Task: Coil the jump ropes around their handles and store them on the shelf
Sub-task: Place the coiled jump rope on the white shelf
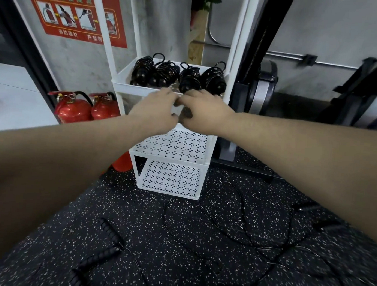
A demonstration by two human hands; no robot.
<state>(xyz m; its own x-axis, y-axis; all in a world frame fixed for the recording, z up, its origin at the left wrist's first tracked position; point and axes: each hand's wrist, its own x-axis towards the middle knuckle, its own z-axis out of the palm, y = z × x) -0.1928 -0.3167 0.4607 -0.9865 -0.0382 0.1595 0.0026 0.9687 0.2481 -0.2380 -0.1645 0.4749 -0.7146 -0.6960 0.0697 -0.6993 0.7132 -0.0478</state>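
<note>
Several coiled black jump ropes lie side by side in the white shelf's middle tray (pixel 120 85). The third bundle (pixel 188 80) has its near end at the tray's front rim. My left hand (pixel 157 110) and my right hand (pixel 204 112) are close together just in front of that rim. My right fingertips touch or nearly touch the third bundle's end; whether they grip it is hidden. My left fingers are loosely spread by the rim and hold nothing I can see. Loose thin black ropes (pixel 232 233) sprawl on the floor. A ribbed black handle (pixel 109 237) lies at the lower left.
The white shelf has perforated lower tiers (pixel 174 144) below my hands. Two red fire extinguishers (pixel 73 110) stand left of it. Black gym machine frames (pixel 263 47) rise on the right. The floor is black speckled rubber (pixel 174 264).
</note>
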